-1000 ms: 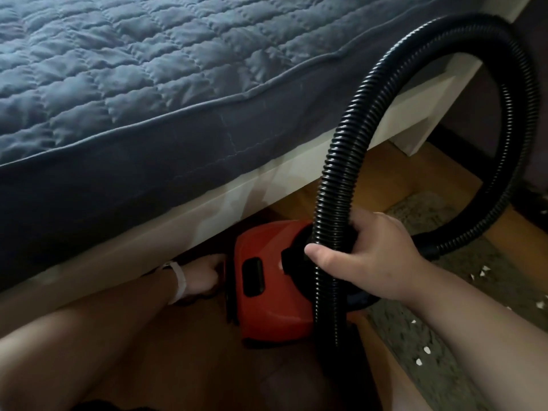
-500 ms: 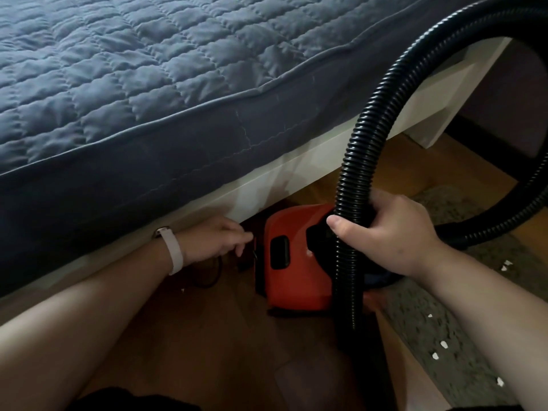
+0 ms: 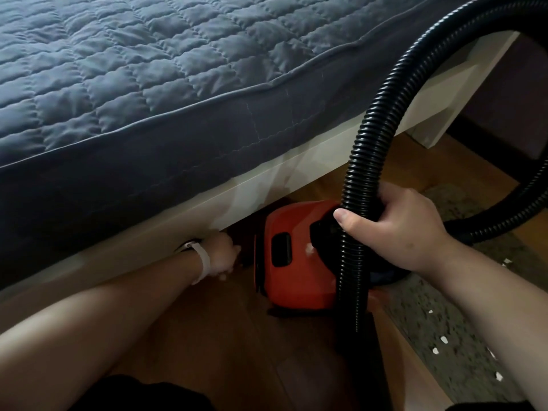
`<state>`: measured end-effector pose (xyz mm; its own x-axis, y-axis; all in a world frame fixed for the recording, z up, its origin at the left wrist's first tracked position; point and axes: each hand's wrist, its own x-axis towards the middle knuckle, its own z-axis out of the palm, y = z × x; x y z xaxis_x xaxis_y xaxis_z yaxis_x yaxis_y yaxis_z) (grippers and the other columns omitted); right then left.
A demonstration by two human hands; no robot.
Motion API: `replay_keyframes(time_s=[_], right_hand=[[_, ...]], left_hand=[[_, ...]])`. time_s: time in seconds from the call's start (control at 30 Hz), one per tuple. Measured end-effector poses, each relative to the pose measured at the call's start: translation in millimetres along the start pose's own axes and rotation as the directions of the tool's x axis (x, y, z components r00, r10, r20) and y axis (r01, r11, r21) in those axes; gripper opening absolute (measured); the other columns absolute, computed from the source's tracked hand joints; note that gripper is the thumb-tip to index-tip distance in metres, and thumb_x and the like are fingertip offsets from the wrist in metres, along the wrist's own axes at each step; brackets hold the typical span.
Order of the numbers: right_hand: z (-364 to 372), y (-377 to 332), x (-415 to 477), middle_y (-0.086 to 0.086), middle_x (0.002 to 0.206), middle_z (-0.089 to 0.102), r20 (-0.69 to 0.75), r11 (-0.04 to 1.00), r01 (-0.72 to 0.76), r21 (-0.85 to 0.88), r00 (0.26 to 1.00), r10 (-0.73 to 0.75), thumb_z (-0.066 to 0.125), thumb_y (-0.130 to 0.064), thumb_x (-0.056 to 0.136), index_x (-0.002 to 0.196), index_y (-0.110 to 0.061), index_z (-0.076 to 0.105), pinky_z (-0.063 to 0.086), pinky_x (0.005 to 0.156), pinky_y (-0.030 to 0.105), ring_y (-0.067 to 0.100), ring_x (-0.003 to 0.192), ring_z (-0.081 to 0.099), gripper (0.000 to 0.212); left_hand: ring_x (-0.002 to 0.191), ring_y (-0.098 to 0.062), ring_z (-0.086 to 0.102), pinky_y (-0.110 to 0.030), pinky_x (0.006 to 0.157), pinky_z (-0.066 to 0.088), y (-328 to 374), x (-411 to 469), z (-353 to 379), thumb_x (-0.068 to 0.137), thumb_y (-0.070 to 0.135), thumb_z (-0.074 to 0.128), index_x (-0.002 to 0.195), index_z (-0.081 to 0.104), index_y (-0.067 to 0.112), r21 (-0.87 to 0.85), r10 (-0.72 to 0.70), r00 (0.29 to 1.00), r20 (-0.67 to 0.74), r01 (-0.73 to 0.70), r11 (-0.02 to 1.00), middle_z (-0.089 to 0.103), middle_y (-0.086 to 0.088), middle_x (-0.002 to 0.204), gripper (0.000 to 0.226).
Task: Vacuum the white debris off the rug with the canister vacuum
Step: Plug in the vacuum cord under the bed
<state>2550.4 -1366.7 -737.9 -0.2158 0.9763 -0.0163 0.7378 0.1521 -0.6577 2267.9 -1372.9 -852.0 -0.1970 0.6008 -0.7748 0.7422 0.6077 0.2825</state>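
- Your speckled grey rug [image 3: 462,330] lies on the wooden floor [image 3: 207,336], with white debris [image 3: 444,339] scattered near its left edge.
- Your red canister vacuum [image 3: 293,262] stands upright on the floor, just beside that edge.
- Its black ribbed hose [image 3: 373,129] arches up and over; your right hand [image 3: 397,229] grips it above the canister.

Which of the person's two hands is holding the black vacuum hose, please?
The right hand, fingers and thumb wrapped round the hose near the red canister. The left hand, with the white wristband, reaches low beside the canister.
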Motion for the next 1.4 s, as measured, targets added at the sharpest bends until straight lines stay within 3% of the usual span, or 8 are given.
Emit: replay_keyframes(time_s=[0.07,0.23,0.37,0.47,0.67,0.87,1.17,1.4], right_hand=[[0,0,0,-0.031,0.082,0.063,-0.013,1.000,-0.001,0.010,1.000,0.001,0.056,-0.070,0.067,0.074,-0.033,0.059,0.041,0.067,0.023,-0.009,0.072,0.058,0.037],[-2,1,-1,-0.018,0.072,0.065,-0.028,1.000,-0.008,-0.007,1.000,0.008,0.049,-0.076,0.062,0.076,-0.033,0.059,0.044,0.073,0.033,-0.003,0.075,0.059,0.047],[-3,5,1,-0.017,0.074,0.065,-0.024,0.999,-0.032,-0.040,0.999,0.031,0.049,-0.076,0.063,0.077,-0.032,0.059,0.042,0.074,0.033,-0.003,0.077,0.058,0.047],[-2,7,4,-0.016,0.076,0.065,-0.018,0.997,-0.049,-0.065,0.999,0.048,0.050,-0.075,0.065,0.079,-0.032,0.060,0.042,0.074,0.033,0.000,0.078,0.058,0.046],[0,8,5,-0.017,0.074,0.064,-0.008,0.996,-0.059,-0.064,0.998,0.059,0.052,-0.072,0.067,0.077,-0.033,0.059,0.039,0.071,0.032,-0.003,0.074,0.056,0.041],[-1,6,6,-0.016,0.073,0.065,-0.022,0.999,-0.042,-0.033,0.999,0.041,0.054,-0.072,0.068,0.076,-0.034,0.058,0.041,0.069,0.032,0.000,0.074,0.059,0.039],[-6,4,8,-0.014,0.073,0.065,-0.097,0.998,-0.062,0.022,0.993,0.064,0.056,-0.070,0.068,0.076,-0.030,0.060,0.043,0.071,0.032,0.001,0.075,0.060,0.041],[-8,4,8,-0.013,0.074,0.066,-0.113,0.996,-0.067,0.059,0.991,0.073,0.058,-0.067,0.069,0.077,-0.029,0.062,0.049,0.076,0.036,0.004,0.077,0.062,0.039]], left_hand=[[0.060,-0.021,0.054,-0.023,0.048,0.038,12,-3,-4,0.104,0.011,0.036,0.128,0.049,0.001,-0.174,0.047,0.992,-0.118,-0.067,0.982,0.065,-0.019,0.109,0.028],[0.056,-0.013,0.055,-0.025,0.052,0.041,27,-3,-20,0.104,0.032,0.039,0.084,0.055,0.015,-0.637,0.042,0.881,-0.471,-0.373,0.675,0.061,-0.002,0.072,0.032],[0.089,-0.015,0.063,-0.027,0.072,0.047,41,-29,-42,0.105,0.022,0.038,0.083,0.061,0.016,-0.832,0.272,0.868,-0.415,-0.483,0.273,0.067,-0.003,0.092,0.032],[0.113,-0.025,0.063,-0.039,0.099,0.046,38,-44,-50,0.098,0.024,0.038,0.057,0.055,0.016,-0.938,0.543,0.815,-0.200,-0.319,0.133,0.068,-0.018,0.113,0.045],[0.060,-0.030,0.063,-0.031,0.059,0.051,16,-33,-43,0.078,0.028,0.058,0.061,0.037,0.012,-0.845,0.617,0.768,0.175,-0.205,0.494,0.059,-0.016,0.060,0.031],[0.045,-0.020,0.047,-0.026,0.048,0.040,7,-15,-5,0.099,0.030,0.051,0.055,0.049,0.012,-0.232,0.336,0.864,0.376,-0.263,0.936,0.053,-0.008,0.054,0.048],[0.059,-0.018,0.068,-0.031,0.058,0.052,-9,3,15,0.089,0.046,0.065,0.113,0.046,0.029,-0.205,0.388,0.919,0.071,-0.368,0.907,0.063,-0.004,0.105,0.035],[0.077,-0.017,0.072,-0.041,0.078,0.058,-13,12,19,0.084,0.040,0.072,0.093,0.059,0.024,-0.087,0.446,0.890,0.091,-0.439,0.894,0.069,-0.003,0.092,0.023]])
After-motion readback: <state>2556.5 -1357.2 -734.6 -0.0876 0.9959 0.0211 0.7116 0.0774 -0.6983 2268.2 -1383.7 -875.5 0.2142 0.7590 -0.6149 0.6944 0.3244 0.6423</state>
